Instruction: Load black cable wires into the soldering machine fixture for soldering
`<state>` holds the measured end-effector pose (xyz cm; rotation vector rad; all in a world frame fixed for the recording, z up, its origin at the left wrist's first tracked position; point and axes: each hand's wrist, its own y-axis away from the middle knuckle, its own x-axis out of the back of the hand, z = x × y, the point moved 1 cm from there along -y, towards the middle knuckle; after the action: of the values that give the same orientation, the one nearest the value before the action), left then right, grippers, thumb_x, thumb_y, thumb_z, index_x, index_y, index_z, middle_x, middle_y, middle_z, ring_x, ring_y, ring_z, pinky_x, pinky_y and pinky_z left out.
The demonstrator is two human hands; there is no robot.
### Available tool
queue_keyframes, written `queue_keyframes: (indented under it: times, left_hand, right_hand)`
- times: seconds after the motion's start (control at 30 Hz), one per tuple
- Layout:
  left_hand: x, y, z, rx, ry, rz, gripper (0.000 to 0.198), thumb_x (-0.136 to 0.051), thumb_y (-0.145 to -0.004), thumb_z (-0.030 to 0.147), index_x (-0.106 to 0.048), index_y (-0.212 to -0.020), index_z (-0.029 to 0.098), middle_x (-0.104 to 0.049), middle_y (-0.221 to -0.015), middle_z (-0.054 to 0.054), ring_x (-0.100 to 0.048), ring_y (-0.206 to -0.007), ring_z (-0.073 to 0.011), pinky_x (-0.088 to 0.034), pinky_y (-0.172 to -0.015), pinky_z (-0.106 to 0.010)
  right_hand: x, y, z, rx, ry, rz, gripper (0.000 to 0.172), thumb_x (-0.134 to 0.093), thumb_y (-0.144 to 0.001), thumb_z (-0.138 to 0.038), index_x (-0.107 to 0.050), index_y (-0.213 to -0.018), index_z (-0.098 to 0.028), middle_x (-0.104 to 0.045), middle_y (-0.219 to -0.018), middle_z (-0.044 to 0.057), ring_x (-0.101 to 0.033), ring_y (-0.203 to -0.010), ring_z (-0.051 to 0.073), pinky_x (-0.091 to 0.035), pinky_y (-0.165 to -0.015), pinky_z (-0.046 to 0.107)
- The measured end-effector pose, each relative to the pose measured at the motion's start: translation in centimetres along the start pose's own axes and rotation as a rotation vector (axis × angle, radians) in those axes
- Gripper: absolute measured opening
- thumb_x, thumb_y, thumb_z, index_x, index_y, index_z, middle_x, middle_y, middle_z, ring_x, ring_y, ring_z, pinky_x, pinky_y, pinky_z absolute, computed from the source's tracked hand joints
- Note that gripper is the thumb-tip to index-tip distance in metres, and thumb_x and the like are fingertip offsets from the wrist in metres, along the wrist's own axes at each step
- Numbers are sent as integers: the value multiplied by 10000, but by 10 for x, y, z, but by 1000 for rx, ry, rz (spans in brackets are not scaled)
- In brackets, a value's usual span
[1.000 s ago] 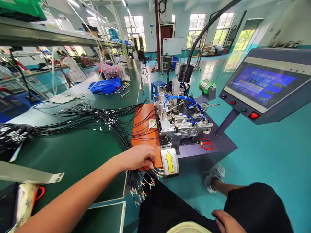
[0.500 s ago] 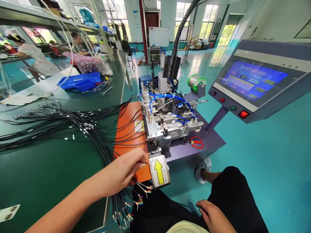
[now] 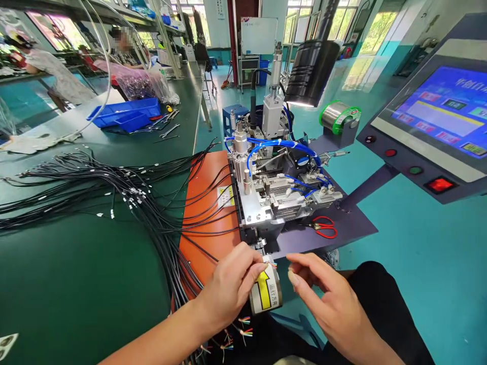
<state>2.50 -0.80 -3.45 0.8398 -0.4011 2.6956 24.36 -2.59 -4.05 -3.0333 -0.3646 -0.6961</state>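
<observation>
My left hand (image 3: 239, 276) pinches the end of a black cable, and its coloured wire tips (image 3: 273, 264) stick out past my thumb. That grip sits over the rounded end piece with a yellow arrow label (image 3: 265, 294) at the front of the machine. My right hand (image 3: 319, 286) hovers just right of it, thumb and forefinger apart, holding nothing. Several black cables (image 3: 205, 232) cross the orange plate (image 3: 208, 190) into the metal machine (image 3: 274, 197). Below my left hand hang more cable ends with fanned coloured wires (image 3: 245, 332).
A large cable bundle (image 3: 133, 187) covers part of the green table (image 3: 87, 274). Red-handled scissors (image 3: 325, 227) lie on the machine base. A control screen (image 3: 445, 109), a solder wire spool (image 3: 337, 116) and a black hose nozzle (image 3: 312, 71) stand around. Two people sit at the far left.
My right hand has risen from my lap to beside the arrow-labelled end piece. My left hand has shifted right with the cable, bringing its coloured tips over that piece. The view has turned slightly.
</observation>
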Motion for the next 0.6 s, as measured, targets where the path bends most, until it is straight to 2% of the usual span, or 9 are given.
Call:
queue_keyframes:
  times: [0.23,0.6]
  left_hand:
    - [-6,2,-9,27,34,60,161,-466,-1013,230,-580,-916,170,-540,-833,-18,-513,-760,-139,-406,-694,-263]
    - [-10,5,-13,-45,39,74,122,-468,-1004,201,-564,-935,175,-522,-853,-18,-497,-754,-136,-401,-674,-262]
  right_hand:
    - [-18,-26,-16,-105,-132,-101,258,-607,-931,-439,-627,-1126,-272,-622,-945,2,-567,-775,150,-488,-683,261]
    - [-23,-28,-20,-252,-355,-150,286,-633,-904,-491,-665,-981,-217,-625,-846,4,-533,-754,144,-433,-661,254]
